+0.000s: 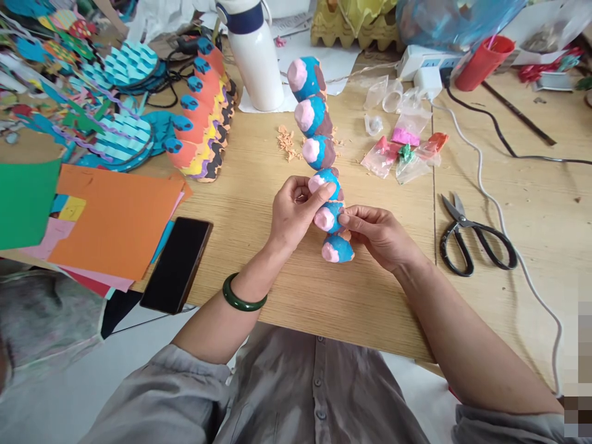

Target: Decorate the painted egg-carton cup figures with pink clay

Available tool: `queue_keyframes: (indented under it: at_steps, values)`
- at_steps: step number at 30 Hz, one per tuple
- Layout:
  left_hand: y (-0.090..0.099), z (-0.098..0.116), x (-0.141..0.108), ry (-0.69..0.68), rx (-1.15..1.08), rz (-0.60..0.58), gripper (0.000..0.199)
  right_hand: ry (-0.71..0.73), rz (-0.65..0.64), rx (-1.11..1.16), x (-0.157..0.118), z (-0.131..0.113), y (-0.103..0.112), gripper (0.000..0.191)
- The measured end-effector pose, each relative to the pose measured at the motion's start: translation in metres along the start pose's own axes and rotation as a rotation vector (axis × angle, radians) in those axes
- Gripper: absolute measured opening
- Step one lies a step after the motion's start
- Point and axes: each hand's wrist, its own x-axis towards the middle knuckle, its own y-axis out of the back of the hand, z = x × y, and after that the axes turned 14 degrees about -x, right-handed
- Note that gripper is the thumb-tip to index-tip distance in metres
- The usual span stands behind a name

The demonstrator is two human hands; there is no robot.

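I had the painted strip (319, 154) of blue, pink-tipped cups at the centre of my view, running from twelve towards six o'clock over the worktop (259, 222). My left grip (291, 213) pinched it, thumb across the fourth cup; my right grip (377, 231) pinched the brown edge by the fifth, thumb against forefinger. I took the step in hand to be pressing or smoothing that covering, and judged that the next move called for a steady left hold and light right fingertips, since the joints looked bendable. Orange crumbs (287, 143) lay near at ten o'clock, small clay bags (406, 153) at three, scissors (464, 221) at four and a phone (177, 265) at eight; the crumbs might have stuck to the strip, and the white cable (481, 176) could have hampered a reach for the scissors
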Motion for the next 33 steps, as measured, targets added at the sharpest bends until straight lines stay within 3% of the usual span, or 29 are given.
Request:
queue_keyframes:
  at_steps: [12, 19, 26, 33]
  values:
    - [-0.0029, 0.0027, -0.0017, 0.032, -0.012, -0.029, 0.041, 0.0, 0.066, -0.029, 0.0008, 0.0018, 0.0005, 0.026]
    - [-0.0041, 0.0048, -0.003, 0.026, -0.011, -0.041, 0.041, -0.035, 0.086, 0.023, 0.0, -0.0006, -0.0017, 0.038]
    - [-0.0025, 0.0018, -0.0035, 0.04, -0.028, -0.083, 0.037, 0.002, 0.048, 0.01, -0.0005, -0.0012, 0.0, 0.033]
    - [-0.0013, 0.0044, -0.0009, 0.056, -0.002, -0.045, 0.042, -0.016, 0.07, 0.013, 0.0011, 0.0001, -0.0018, 0.045]
